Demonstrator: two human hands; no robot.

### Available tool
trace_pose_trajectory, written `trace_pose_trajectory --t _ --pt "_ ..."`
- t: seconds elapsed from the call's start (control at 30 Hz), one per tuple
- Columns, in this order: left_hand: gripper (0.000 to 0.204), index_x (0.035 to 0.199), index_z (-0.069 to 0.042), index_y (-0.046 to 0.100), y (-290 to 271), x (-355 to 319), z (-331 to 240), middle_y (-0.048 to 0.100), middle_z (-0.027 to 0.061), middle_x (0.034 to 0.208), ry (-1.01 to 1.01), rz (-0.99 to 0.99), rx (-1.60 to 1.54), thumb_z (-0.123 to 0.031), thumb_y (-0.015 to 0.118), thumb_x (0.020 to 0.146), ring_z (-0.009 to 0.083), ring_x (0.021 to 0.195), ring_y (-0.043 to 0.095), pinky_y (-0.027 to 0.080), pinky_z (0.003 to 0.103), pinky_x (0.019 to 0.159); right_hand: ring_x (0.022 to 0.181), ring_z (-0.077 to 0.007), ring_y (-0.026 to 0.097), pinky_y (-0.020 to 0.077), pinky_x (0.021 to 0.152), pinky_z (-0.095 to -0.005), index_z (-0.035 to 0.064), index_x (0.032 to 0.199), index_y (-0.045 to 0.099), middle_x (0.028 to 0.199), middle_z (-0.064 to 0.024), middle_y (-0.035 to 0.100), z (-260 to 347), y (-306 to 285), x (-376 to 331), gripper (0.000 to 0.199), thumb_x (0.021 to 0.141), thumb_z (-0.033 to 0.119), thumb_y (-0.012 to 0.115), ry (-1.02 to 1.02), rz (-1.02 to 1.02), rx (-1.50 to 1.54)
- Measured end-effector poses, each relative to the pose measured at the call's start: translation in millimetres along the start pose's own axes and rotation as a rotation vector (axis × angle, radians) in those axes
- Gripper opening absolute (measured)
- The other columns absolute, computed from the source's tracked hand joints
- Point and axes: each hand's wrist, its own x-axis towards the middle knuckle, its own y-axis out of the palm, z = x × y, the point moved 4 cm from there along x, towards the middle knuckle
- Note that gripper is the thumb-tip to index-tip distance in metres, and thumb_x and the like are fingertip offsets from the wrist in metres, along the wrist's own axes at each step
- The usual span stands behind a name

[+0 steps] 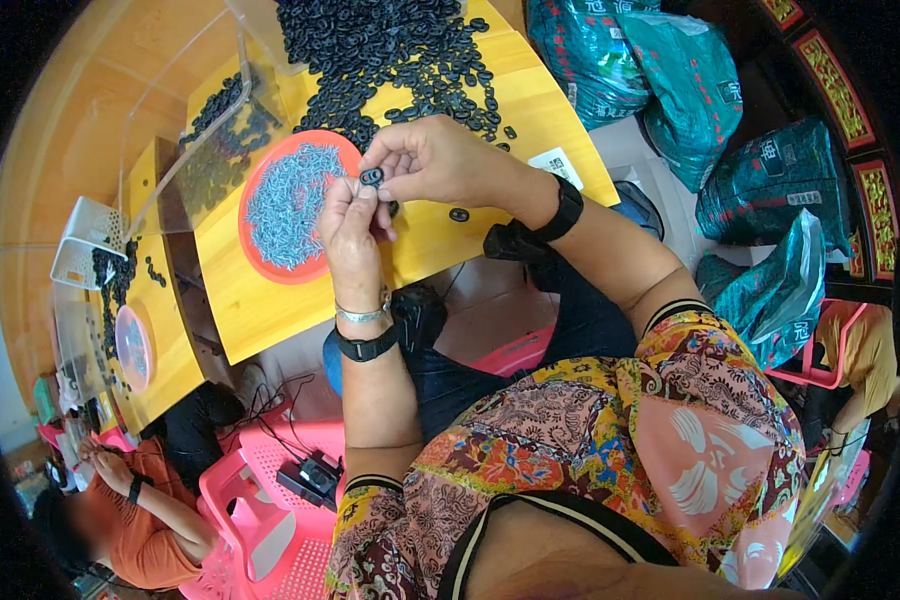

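Observation:
Over the edge of an orange-red bowl (pixel 348 153), both hands meet around a small black oval part (pixel 372 177) with two holes. My left hand (pixel 353 215) pinches it from below between thumb and fingertips. From the right, my right hand (pixel 432 160) grips the same part, its fingers curled. Whether a screw sits in the part is too small to tell. Many thin silvery screws (pixel 290 210) fill the bowl. Beyond the hands spreads a large heap of similar black oval parts (pixel 370 50), and one loose part (pixel 458 214) lies nearer me.
The yellow table (pixel 245 315) carries a white label card (pixel 553 163) at right. Teal sacks (pixel 685 90) stand beyond its right side. At left are a clear bin (pixel 185 160), a white basket (pixel 75 240) and a co-worker in orange (pixel 150 520). A pink chair (pixel 280 540) stands nearby.

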Motion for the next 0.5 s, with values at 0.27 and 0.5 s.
trace_pose_trajectory --t 0.27,0.5 --pt "0.016 0.084 -0.004 0.047 7 -7 -18 0.050 0.0016 0.067 0.262 0.017 0.201 -0.019 0.047 0.092 0.0080 0.056 0.046 0.039 0.021 0.053 0.072 -0.0049 0.055 0.0455 0.067 -0.0194 0.0009 0.097 0.064 0.078 0.0009 0.059 15 -5 -4 0.024 0.075 0.008 0.069 0.011 0.029 0.230" --pt "0.018 0.093 -0.002 0.048 14 -13 -27 0.054 0.0060 0.071 0.522 -0.076 0.431 -0.020 0.047 0.092 0.0118 0.060 0.051 0.042 0.025 0.055 0.074 -0.0052 0.056 0.0453 0.068 -0.0197 0.0015 0.099 0.065 0.080 0.0001 0.061 21 -6 -7 0.026 0.075 0.009 0.070 0.039 0.071 0.297"
